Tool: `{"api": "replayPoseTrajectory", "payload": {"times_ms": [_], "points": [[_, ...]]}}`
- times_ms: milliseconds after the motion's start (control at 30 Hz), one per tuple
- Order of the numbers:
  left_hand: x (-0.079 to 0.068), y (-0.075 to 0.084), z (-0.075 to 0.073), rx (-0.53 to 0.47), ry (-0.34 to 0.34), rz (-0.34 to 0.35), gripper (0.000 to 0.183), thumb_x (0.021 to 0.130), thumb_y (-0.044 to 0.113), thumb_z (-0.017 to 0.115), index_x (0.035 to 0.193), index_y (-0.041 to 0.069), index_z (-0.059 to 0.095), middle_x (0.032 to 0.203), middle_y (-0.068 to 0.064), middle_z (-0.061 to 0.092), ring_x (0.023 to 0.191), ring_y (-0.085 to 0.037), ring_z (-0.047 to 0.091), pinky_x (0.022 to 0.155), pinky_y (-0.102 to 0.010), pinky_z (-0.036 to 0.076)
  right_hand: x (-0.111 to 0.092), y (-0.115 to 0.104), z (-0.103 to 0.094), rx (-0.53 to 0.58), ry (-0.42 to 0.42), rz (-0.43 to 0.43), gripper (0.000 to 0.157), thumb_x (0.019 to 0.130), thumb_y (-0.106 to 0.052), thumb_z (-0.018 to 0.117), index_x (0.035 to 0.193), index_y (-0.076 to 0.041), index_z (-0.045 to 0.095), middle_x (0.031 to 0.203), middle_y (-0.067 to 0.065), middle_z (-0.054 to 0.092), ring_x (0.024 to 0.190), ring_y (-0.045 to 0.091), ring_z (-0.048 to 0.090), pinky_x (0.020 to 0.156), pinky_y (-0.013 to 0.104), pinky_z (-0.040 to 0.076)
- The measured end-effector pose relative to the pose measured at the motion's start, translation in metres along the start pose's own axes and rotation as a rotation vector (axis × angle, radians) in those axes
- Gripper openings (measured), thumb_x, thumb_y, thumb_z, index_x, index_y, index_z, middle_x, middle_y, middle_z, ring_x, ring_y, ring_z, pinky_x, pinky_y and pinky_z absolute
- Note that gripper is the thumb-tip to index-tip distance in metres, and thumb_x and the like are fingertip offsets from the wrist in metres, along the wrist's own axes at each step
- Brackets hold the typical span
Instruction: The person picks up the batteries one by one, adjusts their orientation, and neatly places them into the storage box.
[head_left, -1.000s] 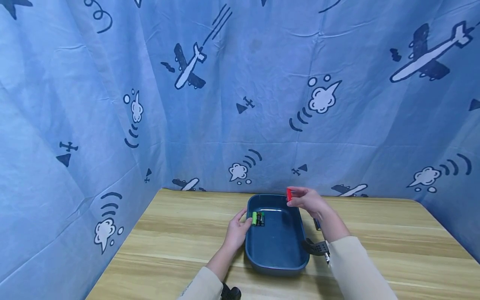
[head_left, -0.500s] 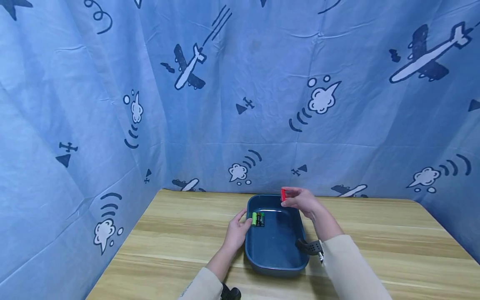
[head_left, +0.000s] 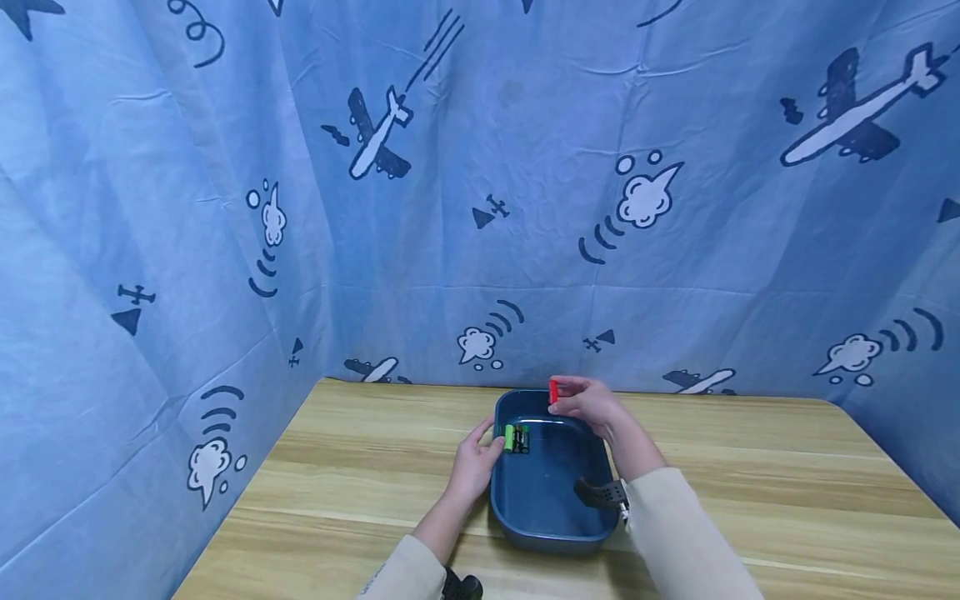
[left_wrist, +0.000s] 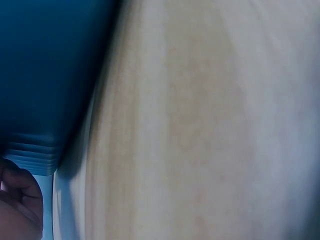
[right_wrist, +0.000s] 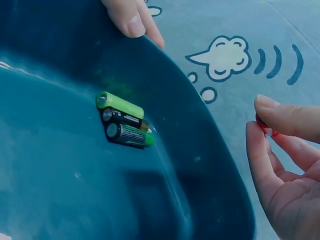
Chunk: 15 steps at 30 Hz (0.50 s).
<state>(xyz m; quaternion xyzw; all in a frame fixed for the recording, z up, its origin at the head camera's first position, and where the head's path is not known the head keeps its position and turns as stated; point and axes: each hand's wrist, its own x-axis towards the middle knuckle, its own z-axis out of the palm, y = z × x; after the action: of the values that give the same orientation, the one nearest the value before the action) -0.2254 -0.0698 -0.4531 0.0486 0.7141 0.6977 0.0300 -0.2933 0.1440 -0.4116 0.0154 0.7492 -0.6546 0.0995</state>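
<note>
My right hand pinches a red battery between thumb and fingertips, held upright above the far end of a dark blue plastic bin. In the right wrist view the fingers mostly hide this battery. My left hand grips the bin's left wall, thumb over the rim and fingers outside. Inside the bin, close to that wall, a lime-green battery, a black one and a black-and-green one lie side by side.
The bin stands on a wood-grain table. Behind the table's far edge hangs a blue curtain printed with planes and clouds. A black strap on my right wrist hangs over the bin's right side.
My right hand has moved left with the red battery, from the bin's far right corner toward its middle. A dark battery seen earlier right of the bin is now out of sight.
</note>
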Motion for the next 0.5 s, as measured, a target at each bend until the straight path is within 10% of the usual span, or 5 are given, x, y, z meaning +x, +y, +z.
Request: {"api": "replayPoseTrajectory", "payload": {"times_ms": [500], "points": [[0.016, -0.024, -0.001, 0.004, 0.012, -0.006, 0.049, 0.093, 0.014, 0.054, 0.138, 0.002, 0.04, 0.078, -0.029, 0.064, 0.073, -0.042, 0.064, 0.064, -0.042, 0.055, 0.008, 0.017, 0.018, 0.07, 0.019, 0.031, 0.058, 0.075, 0.009, 0.069, 0.129, 0.004, 0.049, 0.113, 0.019, 0.053, 0.091, 0.024, 0.054, 0.085, 0.036, 0.05]]}}
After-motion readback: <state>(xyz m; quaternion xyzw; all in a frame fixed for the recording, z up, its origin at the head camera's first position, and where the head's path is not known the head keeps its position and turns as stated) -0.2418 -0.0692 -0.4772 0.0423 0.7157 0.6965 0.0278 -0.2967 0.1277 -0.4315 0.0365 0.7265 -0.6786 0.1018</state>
